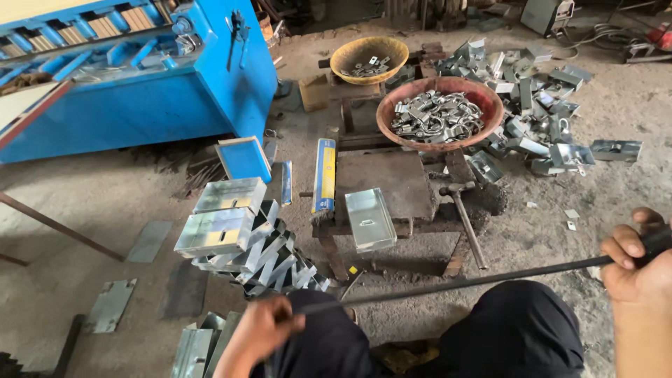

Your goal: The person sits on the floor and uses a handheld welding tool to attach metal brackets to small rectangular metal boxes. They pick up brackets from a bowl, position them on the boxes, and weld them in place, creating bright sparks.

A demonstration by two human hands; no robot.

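Observation:
I hold a long thin black rod (462,281) across my lap with both hands. My left hand (260,330) grips its lower left end above my dark trouser knee. My right hand (637,266) is closed around its upper right end at the frame's right edge. In front of me a flat metal work block (392,183) carries a shiny sheet-metal box (370,218), and a hammer (463,217) leans against its right side.
A stack of folded sheet-metal boxes (241,238) stands at the left. A red bowl (439,110) and a yellow bowl (369,59) hold metal clamps. Several finished metal boxes (539,112) are piled at the right. A blue machine (133,77) fills the upper left.

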